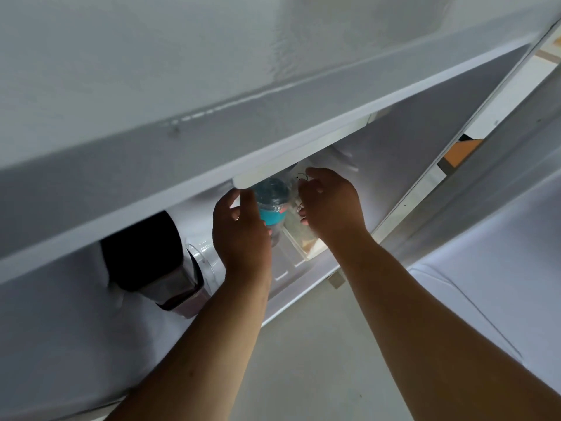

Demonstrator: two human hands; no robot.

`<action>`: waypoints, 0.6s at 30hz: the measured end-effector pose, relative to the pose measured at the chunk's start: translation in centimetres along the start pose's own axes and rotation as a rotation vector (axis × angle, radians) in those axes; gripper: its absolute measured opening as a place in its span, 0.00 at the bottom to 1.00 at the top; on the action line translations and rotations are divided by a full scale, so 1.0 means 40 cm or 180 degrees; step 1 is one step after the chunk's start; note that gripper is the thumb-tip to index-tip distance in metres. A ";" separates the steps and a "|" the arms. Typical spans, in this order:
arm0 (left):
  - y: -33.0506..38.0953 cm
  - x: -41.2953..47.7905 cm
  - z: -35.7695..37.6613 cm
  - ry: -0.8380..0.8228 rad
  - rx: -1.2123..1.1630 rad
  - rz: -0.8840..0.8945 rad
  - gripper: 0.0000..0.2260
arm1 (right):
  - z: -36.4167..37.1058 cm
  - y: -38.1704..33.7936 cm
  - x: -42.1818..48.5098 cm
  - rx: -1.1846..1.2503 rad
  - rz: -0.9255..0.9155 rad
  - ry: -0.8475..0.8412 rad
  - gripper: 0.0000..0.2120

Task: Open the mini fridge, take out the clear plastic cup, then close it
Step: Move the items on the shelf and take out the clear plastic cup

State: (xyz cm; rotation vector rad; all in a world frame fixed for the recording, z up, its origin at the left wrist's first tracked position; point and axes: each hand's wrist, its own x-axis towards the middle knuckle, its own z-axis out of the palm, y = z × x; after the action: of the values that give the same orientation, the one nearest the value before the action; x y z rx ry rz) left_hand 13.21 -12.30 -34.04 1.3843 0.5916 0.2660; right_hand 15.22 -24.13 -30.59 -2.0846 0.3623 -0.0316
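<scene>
From above I look into the open white mini fridge (pixel 182 183). The clear plastic cup (pixel 272 209), with a teal band and a clear lid, stands inside just under the fridge's top edge. My left hand (pixel 239 235) is curled around the cup's left side, and a fingertip shows below the teal band. My right hand (pixel 331 205) is inside too, just right of the cup, with its fingers bent against a clear wrapped packet (pixel 296 229). Whether it grips the packet is unclear. The fridge's top edge hides the cup's far side.
The fridge door (pixel 485 226) stands open at the right. A dark container (pixel 145 253) with a clear plastic part sits at the left of the interior. A pale box (pixel 309 247) lies under the packet. Pale floor (pixel 303 360) lies below my arms.
</scene>
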 end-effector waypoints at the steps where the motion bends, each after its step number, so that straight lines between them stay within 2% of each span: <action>1: 0.006 0.007 0.002 -0.0018 0.0023 0.0011 0.07 | -0.001 -0.004 0.005 -0.0001 0.0037 -0.0030 0.15; 4: 0.012 0.021 0.004 -0.0046 0.0144 0.0024 0.15 | 0.006 -0.010 0.015 0.0157 0.0161 -0.0039 0.10; 9: 0.019 0.015 -0.008 -0.0122 0.0230 0.0021 0.12 | 0.003 -0.020 0.003 0.0443 0.0329 -0.0004 0.09; 12: 0.029 -0.012 -0.024 -0.0190 0.0087 -0.0034 0.10 | -0.015 -0.018 -0.038 0.0515 0.0191 0.0115 0.14; 15: 0.005 -0.077 -0.062 -0.0207 0.0156 0.0016 0.08 | -0.030 0.024 -0.114 0.0463 0.0097 0.0217 0.12; 18: -0.065 -0.141 -0.113 -0.0218 0.0139 -0.0149 0.06 | -0.020 0.092 -0.184 0.0455 0.0260 0.0244 0.12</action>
State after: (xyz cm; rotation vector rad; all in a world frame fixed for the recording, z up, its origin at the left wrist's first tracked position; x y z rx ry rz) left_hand 5.68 -11.87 -35.55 1.4143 0.5752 0.1684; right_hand 7.16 -24.57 -32.38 -1.9296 0.4777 -0.0866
